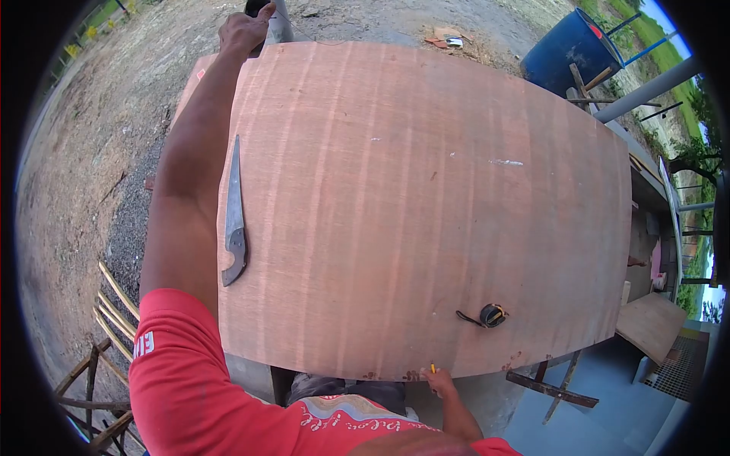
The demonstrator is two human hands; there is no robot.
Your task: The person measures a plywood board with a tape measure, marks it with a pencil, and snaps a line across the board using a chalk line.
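Observation:
A large reddish plywood sheet lies flat in front of me. My left arm stretches over its left side, and my left hand is closed at the far left corner with its thumb raised; what its fingers grip is hidden. At the near edge, my right hand is closed around a short yellow pencil, its tip over the sheet. A handsaw rests along the left side of the plywood. Toward the near right lies a black tape measure with a wrist strap.
A grey post stands beyond the far left corner. At the far right is a blue barrel. Wooden sticks stand at lower left. A smaller board and crossed wooden pieces are at the right.

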